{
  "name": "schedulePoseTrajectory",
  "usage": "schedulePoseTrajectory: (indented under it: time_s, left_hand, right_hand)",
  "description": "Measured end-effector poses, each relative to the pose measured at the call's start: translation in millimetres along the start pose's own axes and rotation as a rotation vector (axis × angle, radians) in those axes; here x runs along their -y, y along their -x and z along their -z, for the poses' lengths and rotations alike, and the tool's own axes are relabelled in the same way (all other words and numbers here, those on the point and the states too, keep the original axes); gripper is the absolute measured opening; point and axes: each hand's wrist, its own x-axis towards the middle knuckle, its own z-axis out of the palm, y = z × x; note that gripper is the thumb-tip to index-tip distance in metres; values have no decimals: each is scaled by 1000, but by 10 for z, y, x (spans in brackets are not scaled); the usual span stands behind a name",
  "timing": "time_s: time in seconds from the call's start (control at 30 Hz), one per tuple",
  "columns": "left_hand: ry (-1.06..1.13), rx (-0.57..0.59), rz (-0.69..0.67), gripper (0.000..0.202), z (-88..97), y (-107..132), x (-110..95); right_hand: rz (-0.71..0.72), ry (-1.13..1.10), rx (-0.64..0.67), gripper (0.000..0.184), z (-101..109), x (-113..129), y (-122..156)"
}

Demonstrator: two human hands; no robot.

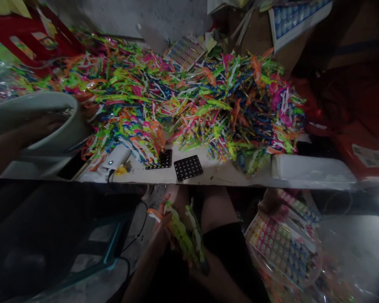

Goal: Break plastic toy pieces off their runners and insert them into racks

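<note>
left hand (160, 222) against top of bundle of neon green-and-white plastic strips (183, 236), grip unclear | right hand (213, 275) clamped on its lower end | heap of multicoloured plastic strips (177, 101) on white table (208, 174)

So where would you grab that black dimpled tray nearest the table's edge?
Probably by its near edge, from the table's front: the black tray lies flat, its near side free of the heap of strips and close to the table rim.

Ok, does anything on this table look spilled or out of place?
Yes: the heap of colourful strips sprawls loose across the table, and it half buries one black grid tray at the front edge.
</note>
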Motion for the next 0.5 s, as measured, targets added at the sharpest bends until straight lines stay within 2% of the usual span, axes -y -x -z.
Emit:
schedulePoseTrajectory:
  time_s: [0.1,0.27,0.4,0.5]
  left_hand:
    - [-1,-74,-9,65,35,-15,-28]
    - [-27,-163,-50,68,54,-46,-120]
    - [-35,-129,-40,64,12,-19,-183]
    - [-13,-122,-38,61,-17,0,-210]
  right_hand:
    - [56,21,-32,42,1,1,-2]
    - [105,63,9,44,41,18,-22]
    - [64,85,64,59,119,77,-26]
    - [33,114,82,58,211,212,-14]
